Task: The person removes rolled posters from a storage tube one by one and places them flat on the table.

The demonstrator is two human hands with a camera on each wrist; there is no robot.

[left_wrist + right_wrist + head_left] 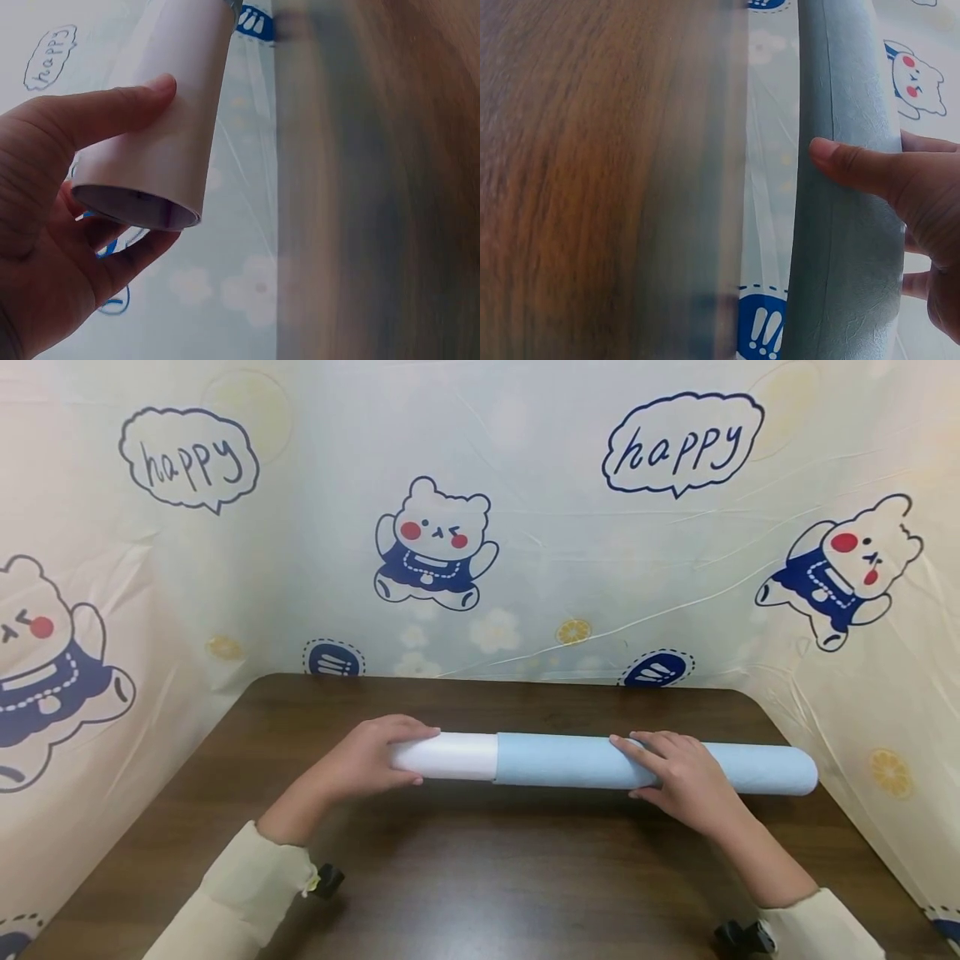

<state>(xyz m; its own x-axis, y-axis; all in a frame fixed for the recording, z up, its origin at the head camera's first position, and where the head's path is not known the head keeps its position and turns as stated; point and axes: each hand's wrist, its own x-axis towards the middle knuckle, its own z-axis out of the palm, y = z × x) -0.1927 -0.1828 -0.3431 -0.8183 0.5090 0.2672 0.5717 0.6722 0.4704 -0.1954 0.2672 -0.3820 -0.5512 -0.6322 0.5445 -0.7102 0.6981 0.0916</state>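
A long tube stretches level from left to right above the wooden table in the head view. Its left part is a narrower white hollow tube (465, 755), which comes out of a light blue tube (555, 761) with a rounded right end. My left hand (375, 756) grips the white part near its end, thumb on one side and fingers on the other. The round open mouth (139, 208) shows in the left wrist view. Around the blue part, right of its middle, my right hand (686, 777) holds on. A lengthwise seam (829, 135) runs along the crinkled blue surface.
Beneath the tube lies a dark brown wooden table (480, 868) with rounded far corners. A pale curtain (547, 568) printed with bears and "happy" bubbles hangs behind and on both sides. Dark wrist devices (327, 881) sit by both sleeves.
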